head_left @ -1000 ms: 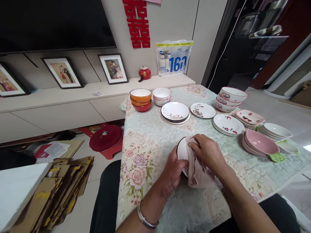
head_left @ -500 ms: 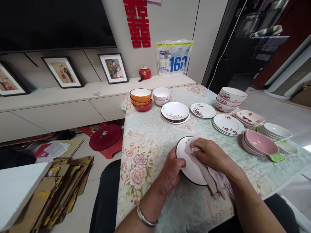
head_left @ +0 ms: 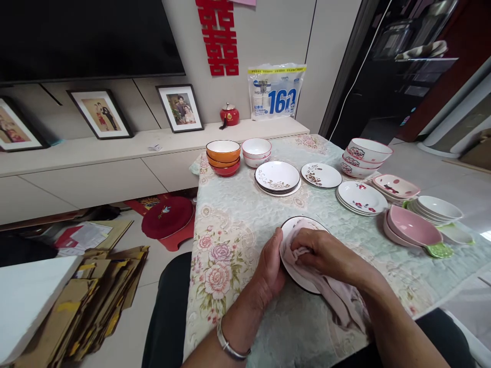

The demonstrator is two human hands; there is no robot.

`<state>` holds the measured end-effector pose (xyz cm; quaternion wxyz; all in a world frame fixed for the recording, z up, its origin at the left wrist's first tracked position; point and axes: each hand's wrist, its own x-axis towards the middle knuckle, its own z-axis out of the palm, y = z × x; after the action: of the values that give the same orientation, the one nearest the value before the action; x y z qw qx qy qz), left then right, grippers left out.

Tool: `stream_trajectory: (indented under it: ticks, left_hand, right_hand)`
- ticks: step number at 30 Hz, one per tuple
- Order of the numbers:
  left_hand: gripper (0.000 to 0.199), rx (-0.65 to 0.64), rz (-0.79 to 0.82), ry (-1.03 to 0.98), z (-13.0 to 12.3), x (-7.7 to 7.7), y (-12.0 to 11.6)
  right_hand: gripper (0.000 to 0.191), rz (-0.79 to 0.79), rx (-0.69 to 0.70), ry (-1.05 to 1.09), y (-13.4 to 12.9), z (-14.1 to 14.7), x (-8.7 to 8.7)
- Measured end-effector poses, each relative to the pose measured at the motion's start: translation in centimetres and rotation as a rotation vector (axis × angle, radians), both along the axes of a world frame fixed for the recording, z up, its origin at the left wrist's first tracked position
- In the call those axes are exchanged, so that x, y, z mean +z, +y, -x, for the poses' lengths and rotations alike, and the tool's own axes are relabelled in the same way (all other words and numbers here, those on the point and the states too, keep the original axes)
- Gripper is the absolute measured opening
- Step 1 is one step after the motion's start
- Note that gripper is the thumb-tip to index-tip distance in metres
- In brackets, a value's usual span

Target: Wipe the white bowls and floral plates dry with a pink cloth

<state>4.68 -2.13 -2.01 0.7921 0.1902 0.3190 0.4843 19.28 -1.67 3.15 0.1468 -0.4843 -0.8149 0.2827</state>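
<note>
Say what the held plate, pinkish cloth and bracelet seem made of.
Plate: likely glazed ceramic, smooth and white with a dark rim. Cloth: soft textile, matte, bunching and hanging in folds; fibre unclear. Bracelet: probably polished metal, silvery with bright highlights.

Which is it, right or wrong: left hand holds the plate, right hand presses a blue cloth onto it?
Not blue: the head view shows a pale pink cloth, pressed by the right hand onto the plate that the left hand holds.
</note>
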Motion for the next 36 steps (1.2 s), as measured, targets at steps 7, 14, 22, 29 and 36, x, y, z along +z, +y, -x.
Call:
stream_trajectory:
  ticks: [7,14,22,29,36]
  left_hand:
    - [0.054,0.002,-0.026,0.018,0.2,-0.3,-0.2]
    - [0.053,-0.001,0.045,-0.029,-0.1,0.2,-0.2]
    - [0.056,0.000,0.037,0.044,-0.1,-0.2,-0.3]
    - [0.058,-0.014,-0.023,0.014,0.0,-0.6,-0.5]
    - [0.051,0.007,-0.035,-0.007,0.1,-0.1,-0.3]
  right_hand:
    - [0.023,0.056,0.023,-0.042,-0.6,-0.2,0.2]
    - [0.020,-0.154,-0.148,0.083,1.3,1.2,-2.1]
    - [0.014,-0.185,-0.422,-0.503,1.2,-0.8,-1.4]
    - [0.013,-0.128,-0.375,-0.433,0.6,0.2,-0.8]
    - [0.007,-0.116,-0.095,-0.048,0.3,2.1,-0.9]
